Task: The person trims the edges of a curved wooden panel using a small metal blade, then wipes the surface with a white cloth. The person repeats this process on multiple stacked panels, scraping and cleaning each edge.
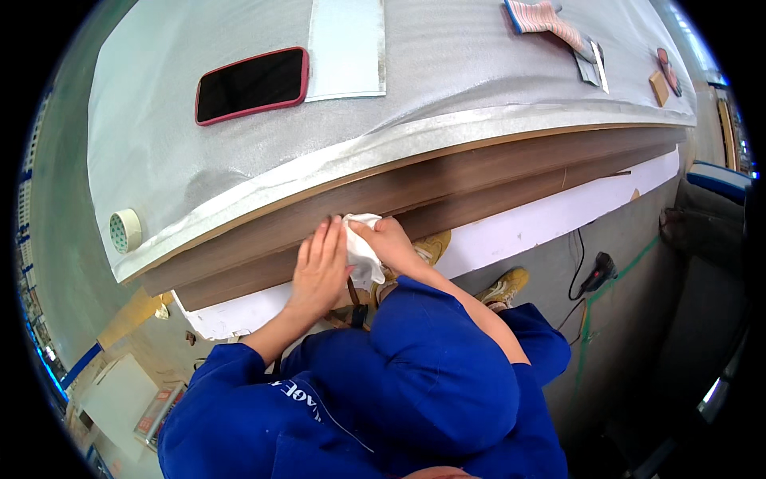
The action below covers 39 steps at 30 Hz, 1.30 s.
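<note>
One cloth [364, 254] is pressed up by the brown edge [479, 180], left of its midpoint. R hand [392, 244] has it bunched, thumb over it; L hand [319, 267] is right beside, fingers nearly straight & close together on the edge; can't tell if it pinches the cloth too. Step in hand: prob. wiping the edge. Next move prob. calls for light, even pressure along its length, L hand steadying, cloth kept btwn fingertips & surface. Phone [251, 86] & tape [125, 230] sit on the sheet [447, 72], well apart from both hands.
</note>
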Each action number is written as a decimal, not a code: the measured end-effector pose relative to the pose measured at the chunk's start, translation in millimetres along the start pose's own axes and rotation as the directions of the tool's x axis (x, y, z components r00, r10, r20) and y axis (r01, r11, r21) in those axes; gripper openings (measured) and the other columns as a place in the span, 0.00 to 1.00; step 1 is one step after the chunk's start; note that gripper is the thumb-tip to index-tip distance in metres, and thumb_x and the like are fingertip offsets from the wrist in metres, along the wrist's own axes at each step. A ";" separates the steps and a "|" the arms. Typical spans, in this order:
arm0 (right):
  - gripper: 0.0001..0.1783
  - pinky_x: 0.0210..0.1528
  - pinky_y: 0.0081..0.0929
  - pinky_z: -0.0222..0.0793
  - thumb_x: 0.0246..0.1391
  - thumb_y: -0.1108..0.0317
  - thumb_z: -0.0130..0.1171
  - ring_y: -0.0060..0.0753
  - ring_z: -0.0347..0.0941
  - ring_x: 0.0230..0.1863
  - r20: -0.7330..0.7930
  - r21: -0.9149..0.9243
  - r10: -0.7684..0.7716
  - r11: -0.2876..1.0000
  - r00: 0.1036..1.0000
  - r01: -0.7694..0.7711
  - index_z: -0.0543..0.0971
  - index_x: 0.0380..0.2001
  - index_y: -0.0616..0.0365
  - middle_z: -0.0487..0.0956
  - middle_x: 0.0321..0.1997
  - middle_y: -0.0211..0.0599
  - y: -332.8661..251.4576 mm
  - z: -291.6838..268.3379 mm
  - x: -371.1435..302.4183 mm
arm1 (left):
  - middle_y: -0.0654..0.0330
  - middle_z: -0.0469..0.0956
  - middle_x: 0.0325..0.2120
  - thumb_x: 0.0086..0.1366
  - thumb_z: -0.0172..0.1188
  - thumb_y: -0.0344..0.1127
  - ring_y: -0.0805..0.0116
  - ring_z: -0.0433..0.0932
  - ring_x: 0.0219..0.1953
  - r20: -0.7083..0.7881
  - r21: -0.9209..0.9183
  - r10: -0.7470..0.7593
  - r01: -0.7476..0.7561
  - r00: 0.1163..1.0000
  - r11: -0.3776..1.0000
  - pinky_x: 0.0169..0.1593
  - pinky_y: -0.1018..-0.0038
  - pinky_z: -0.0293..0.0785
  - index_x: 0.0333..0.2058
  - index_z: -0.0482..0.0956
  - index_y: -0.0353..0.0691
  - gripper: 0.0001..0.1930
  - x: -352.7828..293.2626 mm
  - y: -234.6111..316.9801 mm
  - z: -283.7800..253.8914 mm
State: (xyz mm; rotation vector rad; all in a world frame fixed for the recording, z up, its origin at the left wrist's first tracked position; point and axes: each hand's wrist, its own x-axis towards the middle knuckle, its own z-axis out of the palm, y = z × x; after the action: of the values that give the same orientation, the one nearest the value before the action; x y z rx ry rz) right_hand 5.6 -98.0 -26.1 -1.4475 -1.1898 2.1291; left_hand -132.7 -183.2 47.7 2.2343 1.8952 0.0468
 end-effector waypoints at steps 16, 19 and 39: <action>0.31 0.35 0.40 0.72 0.62 0.48 0.53 0.52 0.81 0.32 0.006 -0.198 0.023 0.980 1.000 -0.021 0.80 0.29 0.73 0.80 0.26 0.61 -22.1 20.7 -5.4 | 0.36 0.67 0.60 0.58 0.57 0.29 0.46 0.63 0.66 -0.058 -0.136 0.039 -0.046 0.998 0.990 0.69 0.55 0.55 0.60 0.61 0.17 0.33 0.5 -13.4 -2.4; 0.32 0.36 0.42 0.72 0.63 0.47 0.51 0.56 0.80 0.32 0.009 -0.200 -0.008 0.980 1.000 0.010 0.80 0.29 0.72 0.79 0.27 0.62 -16.7 23.2 -4.3 | 0.35 0.68 0.59 0.55 0.60 0.29 0.46 0.65 0.65 -0.053 -0.083 0.075 -0.079 0.996 0.993 0.68 0.55 0.57 0.59 0.61 0.17 0.35 -1.3 -15.0 -0.1; 0.24 0.26 0.22 0.66 0.68 0.54 0.49 0.18 0.72 0.26 -0.322 0.350 0.137 0.937 0.937 -0.017 0.82 0.35 0.67 0.80 0.25 0.32 -25.5 -84.3 -17.4 | 0.33 0.68 0.57 0.57 0.50 0.29 0.48 0.68 0.63 -0.309 -0.034 0.338 -0.366 0.889 0.930 0.68 0.57 0.59 0.56 0.64 0.15 0.29 108.1 60.7 28.4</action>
State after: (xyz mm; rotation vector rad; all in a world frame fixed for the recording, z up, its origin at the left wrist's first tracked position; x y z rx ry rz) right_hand 82.2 -54.8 -8.0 -1.6305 -0.6078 1.9040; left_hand -50.6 -90.5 18.9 2.5945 1.5403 0.5467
